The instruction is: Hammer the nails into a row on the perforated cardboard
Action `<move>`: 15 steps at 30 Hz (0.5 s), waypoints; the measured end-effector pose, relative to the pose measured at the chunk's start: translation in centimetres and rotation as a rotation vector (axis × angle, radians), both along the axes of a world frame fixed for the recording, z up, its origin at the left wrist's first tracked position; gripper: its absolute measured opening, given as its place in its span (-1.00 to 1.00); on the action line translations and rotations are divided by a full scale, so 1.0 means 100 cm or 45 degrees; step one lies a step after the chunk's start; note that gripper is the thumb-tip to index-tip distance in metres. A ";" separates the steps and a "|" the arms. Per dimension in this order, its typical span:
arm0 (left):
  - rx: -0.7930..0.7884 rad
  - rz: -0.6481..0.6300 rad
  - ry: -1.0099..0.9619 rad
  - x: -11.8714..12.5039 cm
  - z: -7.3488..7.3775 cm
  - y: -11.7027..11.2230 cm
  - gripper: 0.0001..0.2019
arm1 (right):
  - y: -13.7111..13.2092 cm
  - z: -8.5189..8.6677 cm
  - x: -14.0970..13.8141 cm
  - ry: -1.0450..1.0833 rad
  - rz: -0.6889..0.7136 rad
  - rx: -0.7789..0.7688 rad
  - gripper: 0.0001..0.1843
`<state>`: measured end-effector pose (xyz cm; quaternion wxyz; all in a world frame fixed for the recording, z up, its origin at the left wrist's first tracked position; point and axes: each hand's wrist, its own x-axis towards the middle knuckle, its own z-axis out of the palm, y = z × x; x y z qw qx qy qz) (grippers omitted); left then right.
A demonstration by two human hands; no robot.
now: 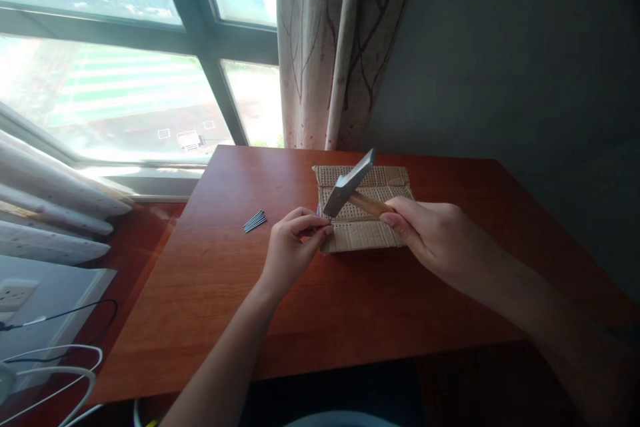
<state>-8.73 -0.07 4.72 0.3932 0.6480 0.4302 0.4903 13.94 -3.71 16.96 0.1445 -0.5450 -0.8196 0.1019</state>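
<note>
My right hand (pixel 425 223) is wrapped round the wooden handle of a hammer (pixel 350 185). The hammer's metal head tilts over the left part of a cardboard piece (pixel 363 237), which has rows of small holes across it. At the cardboard's left edge, the thumb and fingers of my left hand (pixel 300 237) pinch a thin nail (pixel 330 221), mostly hidden by the fingertips. The hammer head's lower face is right above that nail; whether they touch I cannot tell. To the left of my left hand lies a small bundle of several nails (pixel 255 221).
Everything lies on a reddish-brown wooden table (pixel 200 307). Behind it are a window (pixel 140 93) and a patterned curtain (pixel 315 47), with a dark wall at the right. White and black cables (pixel 75 373) hang near a wall socket (pixel 15 297) at the lower left.
</note>
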 end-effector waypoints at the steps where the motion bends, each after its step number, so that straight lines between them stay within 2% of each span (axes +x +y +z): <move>1: -0.003 0.004 0.009 0.000 0.000 0.000 -0.95 | 0.000 -0.001 0.000 -0.020 -0.005 -0.025 -0.57; 4: -0.008 0.013 0.027 0.000 0.002 0.000 -0.94 | 0.000 -0.005 -0.001 -0.050 -0.018 -0.084 -0.57; 11: -0.010 -0.005 -0.010 0.000 0.002 -0.001 -0.97 | -0.001 -0.007 0.002 0.025 -0.041 -0.029 -0.57; 15: -0.003 0.002 0.018 0.000 0.003 -0.001 -0.96 | -0.001 -0.011 0.000 -0.009 -0.052 -0.074 -0.58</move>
